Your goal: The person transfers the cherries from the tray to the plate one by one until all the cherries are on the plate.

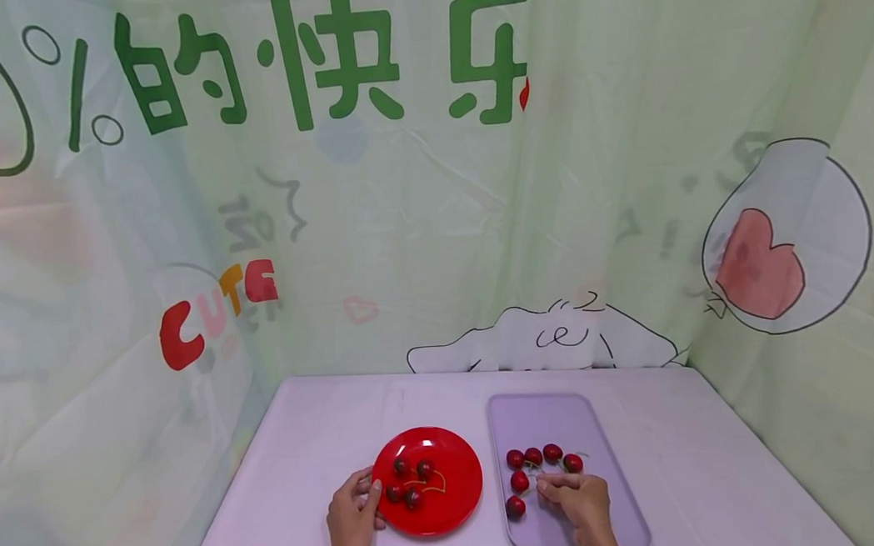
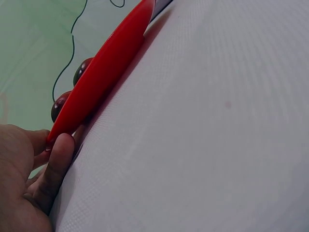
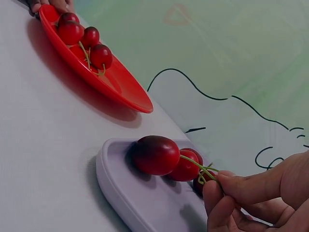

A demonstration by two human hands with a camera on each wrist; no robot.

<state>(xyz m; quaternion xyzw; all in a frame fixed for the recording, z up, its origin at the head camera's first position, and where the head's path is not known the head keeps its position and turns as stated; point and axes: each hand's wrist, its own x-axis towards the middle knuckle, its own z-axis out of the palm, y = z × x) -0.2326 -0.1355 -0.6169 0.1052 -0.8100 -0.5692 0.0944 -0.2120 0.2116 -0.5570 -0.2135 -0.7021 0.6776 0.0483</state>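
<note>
My left hand [image 1: 352, 516] grips the left rim of a round red plate [image 1: 460, 505], thumb on the rim. On the plate lie several dark red cherries [image 1: 414, 498] with thin green stems. In the left wrist view, fingers hold the plate's edge [image 2: 104, 72] just above the cloth. Over the lilac tray [image 1: 543, 413], my right hand [image 1: 588, 506] pinches a green stem between thumb and finger. In the right wrist view this stem runs to a large dark cherry [image 3: 155, 154]; whether it touches the tray I cannot tell. More cherries [image 1: 552, 452] lie in the tray.
A white cloth-covered table [image 1: 326, 422] bears the plate on the left and the tray on the right, with a narrow gap between. Printed pale green curtains [image 1: 434, 223] hang behind the table and at both sides.
</note>
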